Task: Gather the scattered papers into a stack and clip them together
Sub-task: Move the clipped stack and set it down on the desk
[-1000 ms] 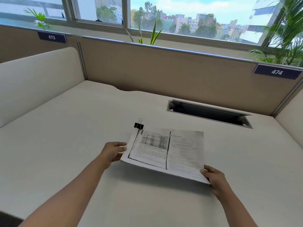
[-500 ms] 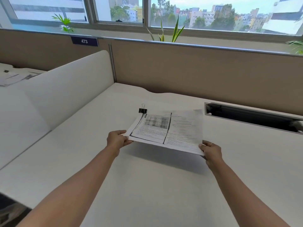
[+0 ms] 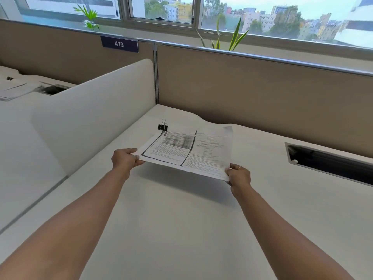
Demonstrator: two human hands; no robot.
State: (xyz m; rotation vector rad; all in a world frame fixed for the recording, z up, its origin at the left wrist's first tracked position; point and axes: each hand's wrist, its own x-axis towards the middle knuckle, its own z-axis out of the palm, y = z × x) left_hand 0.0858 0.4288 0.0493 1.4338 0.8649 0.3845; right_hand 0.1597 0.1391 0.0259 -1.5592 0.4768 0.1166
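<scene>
A stack of printed papers (image 3: 187,150) hangs above the white desk (image 3: 181,229), casting a shadow below it. A black binder clip (image 3: 162,126) is fixed at the stack's far left corner. My left hand (image 3: 125,159) pinches the near left corner of the stack. The near right corner is gripped by my right hand (image 3: 239,175), which wears a ring.
A white side divider (image 3: 90,116) stands to the left, a tan back partition (image 3: 252,93) behind. A dark cable slot (image 3: 331,164) is cut into the desk at right. On the neighbouring desk at far left lie more papers (image 3: 14,89).
Both hands have lifted the clipped stack off the desk and carried it left. The view has turned left, showing the neighbouring desk.
</scene>
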